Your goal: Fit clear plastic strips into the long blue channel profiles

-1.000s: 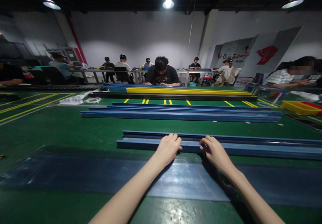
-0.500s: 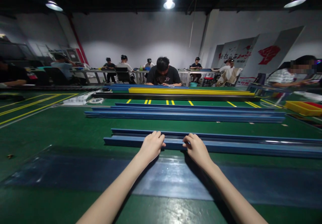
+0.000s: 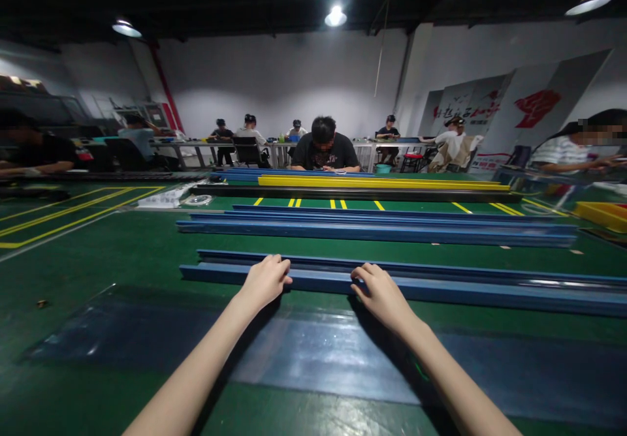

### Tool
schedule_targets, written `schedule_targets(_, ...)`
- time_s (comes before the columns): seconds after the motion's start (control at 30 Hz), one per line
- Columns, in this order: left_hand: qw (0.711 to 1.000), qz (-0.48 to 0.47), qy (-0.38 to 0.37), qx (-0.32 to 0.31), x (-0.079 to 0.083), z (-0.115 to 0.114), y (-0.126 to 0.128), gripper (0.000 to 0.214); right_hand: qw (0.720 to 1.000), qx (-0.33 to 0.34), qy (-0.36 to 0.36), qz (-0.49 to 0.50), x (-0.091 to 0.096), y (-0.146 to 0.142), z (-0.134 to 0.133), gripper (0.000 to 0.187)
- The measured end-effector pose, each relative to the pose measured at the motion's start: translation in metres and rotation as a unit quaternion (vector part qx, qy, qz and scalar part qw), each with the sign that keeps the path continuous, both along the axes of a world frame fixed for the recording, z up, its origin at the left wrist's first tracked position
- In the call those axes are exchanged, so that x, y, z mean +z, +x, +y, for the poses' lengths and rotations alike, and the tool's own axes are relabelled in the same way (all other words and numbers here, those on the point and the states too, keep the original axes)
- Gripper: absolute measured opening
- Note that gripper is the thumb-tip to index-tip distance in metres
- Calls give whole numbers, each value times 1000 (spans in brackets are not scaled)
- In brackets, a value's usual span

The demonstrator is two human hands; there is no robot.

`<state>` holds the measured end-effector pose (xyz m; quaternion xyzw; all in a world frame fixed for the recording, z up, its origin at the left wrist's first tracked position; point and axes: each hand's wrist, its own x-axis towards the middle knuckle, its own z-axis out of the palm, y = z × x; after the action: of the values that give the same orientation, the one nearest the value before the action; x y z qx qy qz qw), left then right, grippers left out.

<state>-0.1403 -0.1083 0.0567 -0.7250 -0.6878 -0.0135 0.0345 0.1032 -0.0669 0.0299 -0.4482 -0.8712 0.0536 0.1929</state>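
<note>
A long blue channel strip (image 3: 321, 282) lies crosswise on the green table. My left hand (image 3: 268, 278) is closed over its near wall, not far from the strip's left end. Farther along the same wall, my right hand (image 3: 378, 287) grips with bent fingers, thumb on the near side. The fingertips inside the channel are partly hidden. Under my forearms a clear plastic sheet (image 3: 318, 354) lies flat, with shiny reflections on it.
Beyond the strip lie more blue channel strips (image 3: 367, 230), then a black strip (image 3: 343, 193) and a yellow strip (image 3: 382, 182). A yellow bin (image 3: 600, 214) stands at the right edge. Opposite sits a person in a dark shirt (image 3: 326, 153); several others sit farther back.
The blue channel strip has slid left along the table, and both my hands have moved left with it, the left hand more than the right. The view has shifted slightly left.
</note>
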Motion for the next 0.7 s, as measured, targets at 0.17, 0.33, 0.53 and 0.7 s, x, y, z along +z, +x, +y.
schedule_targets(0.17, 999, 42, -31, -4, 9, 3, 32, 20, 998, -45, 37, -28, 0, 59, 10, 10)
schedule_targets(0.33, 994, -7, 15, -110, -5, 18, 85, 17, 991, -110, 49, -51, 0, 99, 18, 11)
schedule_targets(0.53, 984, -37, 60, -163, -19, 34, 130, 20, 989, -135, 52, -38, -4, 105, 16, 11)
schedule_targets(0.7, 985, -45, 62, -154, -20, 36, 135, 16, 985, -154, 74, -20, -13, 100, 17, 5)
